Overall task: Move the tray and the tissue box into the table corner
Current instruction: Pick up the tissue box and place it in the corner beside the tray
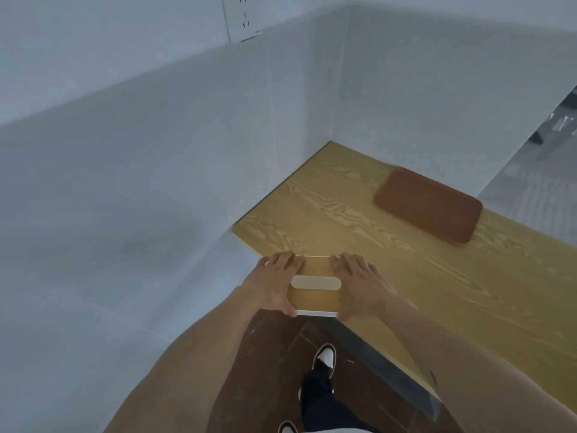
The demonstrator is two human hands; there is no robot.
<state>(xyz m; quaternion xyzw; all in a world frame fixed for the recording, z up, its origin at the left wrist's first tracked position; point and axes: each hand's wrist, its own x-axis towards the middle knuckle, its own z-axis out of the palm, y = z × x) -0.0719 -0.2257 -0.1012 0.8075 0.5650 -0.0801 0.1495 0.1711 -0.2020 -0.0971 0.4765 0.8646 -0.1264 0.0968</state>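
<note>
The tissue box point(315, 300) has a light wooden lid with a white oval slot and a white body. It sits at the near left edge of the wooden table point(390, 254), partly over the edge. My left hand point(274, 282) grips its left end and my right hand point(362, 285) grips its right end. The brown rectangular tray point(427, 204) lies flat on the table farther back and to the right, close to the right-hand wall. The table corner point(331, 148) between the two walls lies to the tray's left.
White tiled walls point(156, 151) enclose the table on the left and back. A wall socket point(243, 17) is high up. Below the table edge are a dark wooden floor point(268, 348) and my shoes. An opening at the far right shows another room.
</note>
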